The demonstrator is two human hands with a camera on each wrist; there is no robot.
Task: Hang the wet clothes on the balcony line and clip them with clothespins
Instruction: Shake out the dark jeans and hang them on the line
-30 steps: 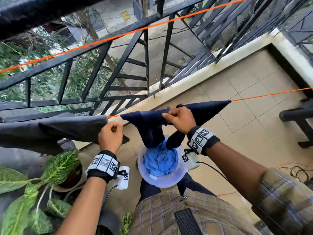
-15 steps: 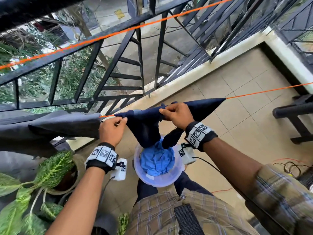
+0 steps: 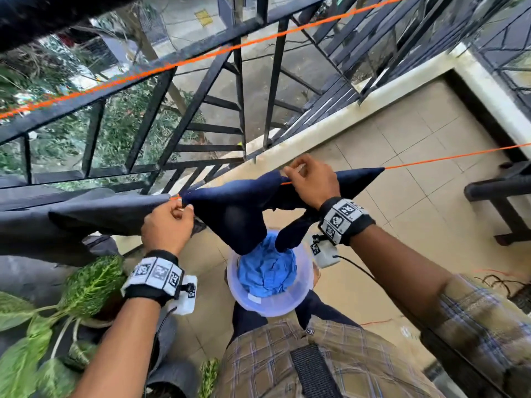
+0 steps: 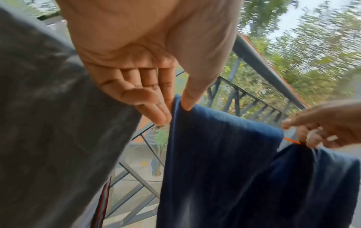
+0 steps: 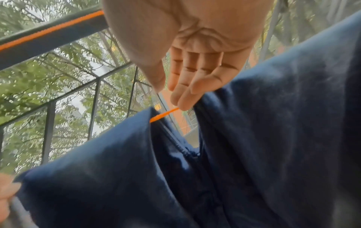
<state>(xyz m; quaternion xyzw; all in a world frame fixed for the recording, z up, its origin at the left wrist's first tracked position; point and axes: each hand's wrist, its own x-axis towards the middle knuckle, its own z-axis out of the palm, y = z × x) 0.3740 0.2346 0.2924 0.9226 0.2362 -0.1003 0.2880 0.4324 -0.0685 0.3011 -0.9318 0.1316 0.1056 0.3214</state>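
A navy garment (image 3: 235, 214) (image 4: 215, 154) (image 5: 283, 123) hangs folded over the near orange line (image 3: 448, 158). My left hand (image 3: 184, 206) (image 4: 173, 114) pinches its left edge between thumb and fingertips, right beside a grey garment (image 3: 86, 216) that hangs on the same line. My right hand (image 3: 296, 173) (image 5: 171, 98) grips the navy cloth at its middle, where a short bare piece of line (image 5: 164, 115) shows between two folds. No clothespin is visible.
A pale bucket (image 3: 250, 303) with a blue cloth (image 3: 267, 271) stands on the tiles under the garment. A second orange line (image 3: 201, 57) runs along the black railing (image 3: 241, 110). Potted plants (image 3: 86, 282) sit at left, dark furniture (image 3: 500, 191) at right.
My hands have drawn apart along the line. The left hand has pulled the navy edge leftward up to the grey garment, and a gap of bare line has appeared by the right hand.
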